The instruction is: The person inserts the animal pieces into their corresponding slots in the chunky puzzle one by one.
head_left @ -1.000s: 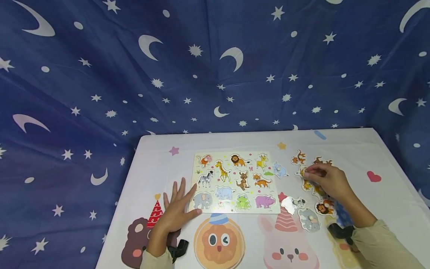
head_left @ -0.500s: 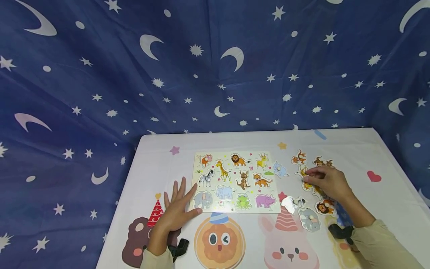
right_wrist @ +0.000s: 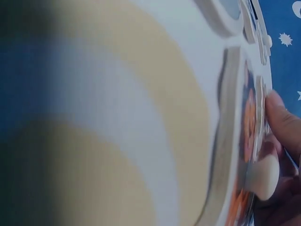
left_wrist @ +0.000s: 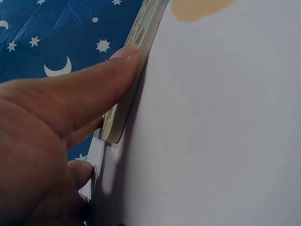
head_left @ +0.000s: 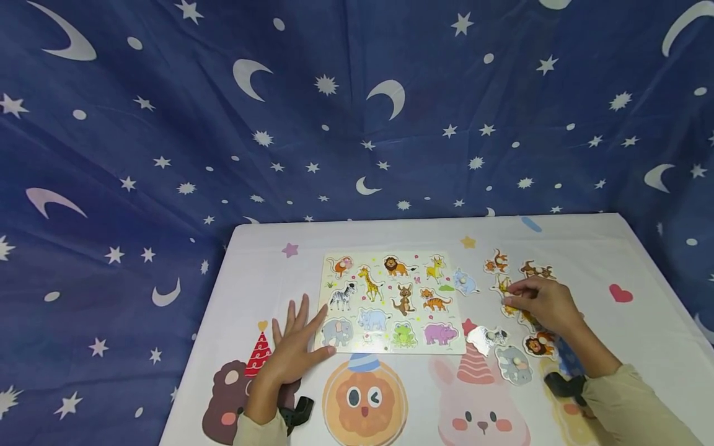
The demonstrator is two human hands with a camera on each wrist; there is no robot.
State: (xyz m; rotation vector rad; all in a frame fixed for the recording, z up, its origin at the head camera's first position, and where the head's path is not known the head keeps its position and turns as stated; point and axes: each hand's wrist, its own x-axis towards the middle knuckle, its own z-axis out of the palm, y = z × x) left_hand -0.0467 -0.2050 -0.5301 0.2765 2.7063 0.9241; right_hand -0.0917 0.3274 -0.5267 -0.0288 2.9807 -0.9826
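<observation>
In the head view my left hand point(head_left: 295, 347) lies with spread, straight fingers at the left edge of the puzzle board point(head_left: 385, 337). Its thumb point(left_wrist: 113, 70) presses the board's edge in the left wrist view. The board carries pictures of animals. To its right, my right hand point(head_left: 549, 303) pinches a yellow animal puzzle piece point(head_left: 503, 285) between thumb and index finger. That piece still lies among the others; the hand covers part of it. In the right wrist view, a lion piece point(right_wrist: 247, 122) with a pale knob point(right_wrist: 263, 178) stands nearer the camera than the fingers.
Around my right hand lie a blue piece point(head_left: 465, 282), a monkey piece point(head_left: 496, 261), a brown piece point(head_left: 537, 269), a zebra piece point(head_left: 488, 338) and a grey elephant piece point(head_left: 514, 365). A printed white cloth point(head_left: 608, 347) covers the table; a blue starry curtain point(head_left: 312, 124) hangs behind.
My right hand's thumb and index finger have shifted slightly on the yellow animal puzzle piece. The left hand and board have stayed in place.
</observation>
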